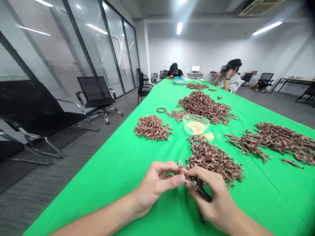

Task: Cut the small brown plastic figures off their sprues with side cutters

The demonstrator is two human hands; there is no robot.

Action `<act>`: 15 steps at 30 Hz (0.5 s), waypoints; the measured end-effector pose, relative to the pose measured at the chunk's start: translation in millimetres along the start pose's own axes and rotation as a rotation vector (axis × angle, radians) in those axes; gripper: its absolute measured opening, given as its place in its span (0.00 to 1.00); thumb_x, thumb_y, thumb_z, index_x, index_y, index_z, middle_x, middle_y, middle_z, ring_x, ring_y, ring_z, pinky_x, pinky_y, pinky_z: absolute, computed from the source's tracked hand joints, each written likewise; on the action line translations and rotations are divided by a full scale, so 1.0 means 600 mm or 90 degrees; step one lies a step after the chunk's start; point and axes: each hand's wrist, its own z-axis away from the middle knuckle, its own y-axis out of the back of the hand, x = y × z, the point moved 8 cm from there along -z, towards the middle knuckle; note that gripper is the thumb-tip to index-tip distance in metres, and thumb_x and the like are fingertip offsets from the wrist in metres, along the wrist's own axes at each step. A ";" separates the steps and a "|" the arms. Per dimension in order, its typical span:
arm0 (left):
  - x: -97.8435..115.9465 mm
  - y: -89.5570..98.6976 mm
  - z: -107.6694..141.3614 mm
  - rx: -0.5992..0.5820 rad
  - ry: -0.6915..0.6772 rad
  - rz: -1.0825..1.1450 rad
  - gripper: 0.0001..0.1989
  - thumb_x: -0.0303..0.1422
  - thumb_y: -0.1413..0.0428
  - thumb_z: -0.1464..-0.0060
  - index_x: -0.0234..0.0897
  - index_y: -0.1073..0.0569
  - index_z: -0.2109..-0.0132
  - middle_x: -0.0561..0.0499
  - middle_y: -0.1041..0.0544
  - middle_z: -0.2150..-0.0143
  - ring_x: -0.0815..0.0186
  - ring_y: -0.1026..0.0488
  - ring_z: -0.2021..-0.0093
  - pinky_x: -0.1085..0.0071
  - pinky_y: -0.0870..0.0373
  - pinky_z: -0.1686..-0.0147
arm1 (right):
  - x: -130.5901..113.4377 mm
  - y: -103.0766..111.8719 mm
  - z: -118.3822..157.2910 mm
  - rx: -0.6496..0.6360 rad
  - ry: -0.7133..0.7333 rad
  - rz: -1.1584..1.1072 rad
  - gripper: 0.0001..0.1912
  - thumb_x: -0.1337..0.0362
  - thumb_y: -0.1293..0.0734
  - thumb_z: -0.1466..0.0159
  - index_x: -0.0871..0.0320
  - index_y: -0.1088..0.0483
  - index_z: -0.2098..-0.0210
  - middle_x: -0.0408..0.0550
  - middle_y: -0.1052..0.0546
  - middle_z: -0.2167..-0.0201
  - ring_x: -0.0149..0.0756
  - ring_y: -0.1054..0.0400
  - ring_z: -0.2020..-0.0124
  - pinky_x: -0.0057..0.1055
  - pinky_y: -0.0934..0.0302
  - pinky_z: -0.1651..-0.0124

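My left hand [157, 186] pinches a tiny brown piece [181, 169] between thumb and fingertips. My right hand [209, 196] grips a small dark-handled hand tool [198, 187], its metal end close to the left fingertips. Both hands hover over the green cloth-covered table [118, 183], right at the near edge of a heap of small reddish-brown twisted pieces [211, 160]. Further heaps of the same pieces [152, 127] [204, 108] [278, 141] lie beyond. A clear plastic bowl [196, 124] holding pale grains stands between them, with some grains spilled beside it [209, 136].
A brown ring [161, 110] lies on the cloth. Two co-workers [228, 78] [174, 70] sit at the far side and far end, near a blue plastic bag [178, 80]. Black chairs [95, 93] and a glass partition [113, 49] line the left.
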 end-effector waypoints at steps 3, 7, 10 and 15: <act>0.007 0.009 -0.004 0.006 -0.048 -0.011 0.06 0.29 0.33 0.50 0.37 0.17 0.62 0.48 0.27 0.59 0.64 0.28 0.56 0.68 0.31 0.52 | -0.003 0.010 -0.002 -0.004 0.000 0.049 0.09 0.68 0.34 0.38 0.53 0.33 0.58 0.40 0.26 0.70 0.28 0.32 0.72 0.25 0.39 0.69; 0.012 0.021 -0.009 -0.012 -0.082 -0.052 0.07 0.28 0.34 0.49 0.37 0.17 0.60 0.43 0.26 0.49 0.57 0.27 0.48 0.61 0.30 0.47 | -0.007 0.022 -0.006 -0.016 0.050 0.116 0.11 0.62 0.32 0.40 0.56 0.33 0.58 0.41 0.27 0.72 0.29 0.34 0.76 0.27 0.39 0.72; 0.011 0.023 -0.012 -0.041 -0.080 -0.070 0.09 0.29 0.35 0.48 0.37 0.18 0.58 0.43 0.21 0.53 0.57 0.26 0.50 0.60 0.31 0.47 | -0.008 0.032 -0.006 -0.002 0.118 0.185 0.13 0.62 0.32 0.41 0.57 0.32 0.57 0.44 0.25 0.71 0.32 0.32 0.73 0.29 0.37 0.71; 0.005 0.019 -0.013 -0.055 -0.067 -0.054 0.06 0.27 0.35 0.49 0.35 0.17 0.62 0.47 0.21 0.60 0.65 0.26 0.58 0.70 0.30 0.55 | -0.014 0.055 0.000 0.077 0.217 0.320 0.19 0.62 0.29 0.44 0.60 0.30 0.54 0.52 0.22 0.64 0.38 0.27 0.67 0.32 0.32 0.68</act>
